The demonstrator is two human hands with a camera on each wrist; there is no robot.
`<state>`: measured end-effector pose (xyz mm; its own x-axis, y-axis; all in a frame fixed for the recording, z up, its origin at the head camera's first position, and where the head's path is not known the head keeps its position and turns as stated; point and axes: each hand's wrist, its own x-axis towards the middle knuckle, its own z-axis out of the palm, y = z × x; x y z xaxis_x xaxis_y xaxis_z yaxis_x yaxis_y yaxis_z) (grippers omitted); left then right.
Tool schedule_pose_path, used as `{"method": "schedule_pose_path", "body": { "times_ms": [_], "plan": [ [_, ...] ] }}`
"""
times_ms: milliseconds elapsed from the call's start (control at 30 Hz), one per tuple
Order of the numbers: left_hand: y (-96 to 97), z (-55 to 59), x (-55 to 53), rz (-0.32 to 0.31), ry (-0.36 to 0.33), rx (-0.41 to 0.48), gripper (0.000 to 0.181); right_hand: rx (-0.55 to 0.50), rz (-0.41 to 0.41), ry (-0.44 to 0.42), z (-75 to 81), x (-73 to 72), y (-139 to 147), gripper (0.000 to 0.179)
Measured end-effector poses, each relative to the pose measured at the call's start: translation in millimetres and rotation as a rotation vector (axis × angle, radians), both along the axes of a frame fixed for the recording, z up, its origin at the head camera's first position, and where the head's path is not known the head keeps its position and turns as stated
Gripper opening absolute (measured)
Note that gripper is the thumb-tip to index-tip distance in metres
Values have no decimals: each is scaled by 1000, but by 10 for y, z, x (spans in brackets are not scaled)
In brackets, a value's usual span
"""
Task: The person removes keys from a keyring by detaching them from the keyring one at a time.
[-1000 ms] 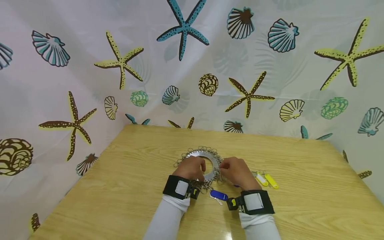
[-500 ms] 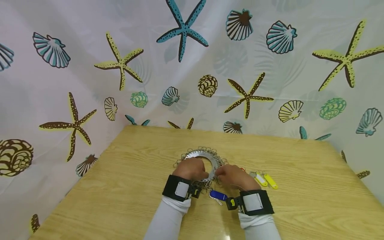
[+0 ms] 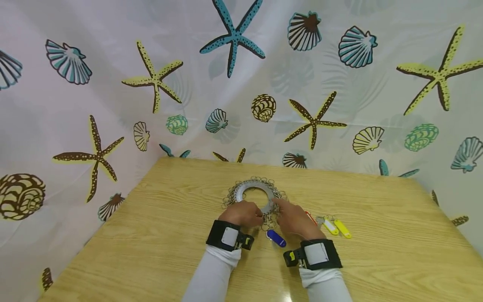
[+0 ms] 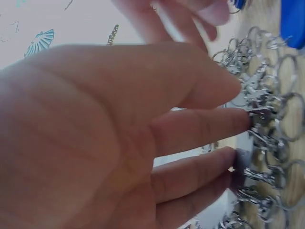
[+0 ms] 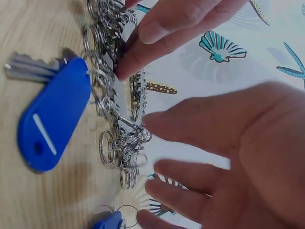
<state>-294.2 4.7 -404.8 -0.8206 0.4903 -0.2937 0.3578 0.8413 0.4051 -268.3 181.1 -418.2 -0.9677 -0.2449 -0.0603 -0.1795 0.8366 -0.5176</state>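
A flat metal ring [image 3: 250, 183] lies mid-table, fringed with several small clasps and split rings [image 5: 107, 148]. At its near edge my left hand [image 3: 243, 213] has its fingertips on the plate; the left wrist view shows fairly straight fingers [image 4: 200, 129] reaching the rim, the thumb apart from them. My right hand [image 3: 298, 220] is at the ring's right side. In the right wrist view its thumb [image 5: 164, 125] meets the clasps and the other fingers are spread, gripping nothing. A blue key tag [image 3: 276, 238] with a key [image 5: 33, 67] lies between the hands.
Right of my right hand lie a red tag [image 3: 311, 217], a white-and-yellow tag [image 3: 331, 226] and a yellow tag [image 3: 343, 229]. Another blue tag [image 5: 109, 220] shows in the right wrist view. A patterned curtain [image 3: 264, 84] encloses the wooden table [image 3: 181, 197].
The metal ring has shifted slightly away, and the blue key tag has turned and moved a little. Both hands stay at the ring; the red tag now shows beside my right hand.
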Motion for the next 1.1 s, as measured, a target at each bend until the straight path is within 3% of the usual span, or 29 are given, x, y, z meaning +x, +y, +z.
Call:
{"method": "schedule_pose_path", "body": {
  "times_ms": [100, 200, 233, 333, 400, 500, 633, 733, 833, 967, 1100],
  "plan": [
    [-9, -24, -11, 5, 8, -11, 33, -36, -87, 89, -1, 2, -3, 45],
    [5, -36, -19, 11, 26, -5, 30, -56, -154, 111, -15, 18, 3, 19],
    [10, -40, -22, 13, 32, 2, 27, -51, -167, 98, -22, 26, -3, 19],
    [16, -54, -29, 34, 44, 30, 25, -34, -181, 18, -68, 45, -40, 43],
    [18, -70, -38, 51, 54, 72, 25, -8, -178, -23, -106, 53, -80, 53],
    [12, -83, -52, 78, 94, 162, 30, 31, -192, -37, -149, 49, -142, 50],
    [-1, -60, -86, 73, 157, 351, 31, 62, -201, -8, -149, 30, -162, 42],
    [7, -20, -98, 66, 190, 480, 27, -2, -186, 28, -110, 24, -117, 36],
    [26, 7, -98, 73, 217, 552, 24, -100, -172, 63, -64, 14, -47, 24],
    [56, 7, -103, 49, 266, 582, 21, -187, -193, 83, -18, -8, 21, 6],
    [101, -38, -129, 7, 283, 570, 18, -241, -225, 98, -3, -33, 36, 2]
  ]
}}
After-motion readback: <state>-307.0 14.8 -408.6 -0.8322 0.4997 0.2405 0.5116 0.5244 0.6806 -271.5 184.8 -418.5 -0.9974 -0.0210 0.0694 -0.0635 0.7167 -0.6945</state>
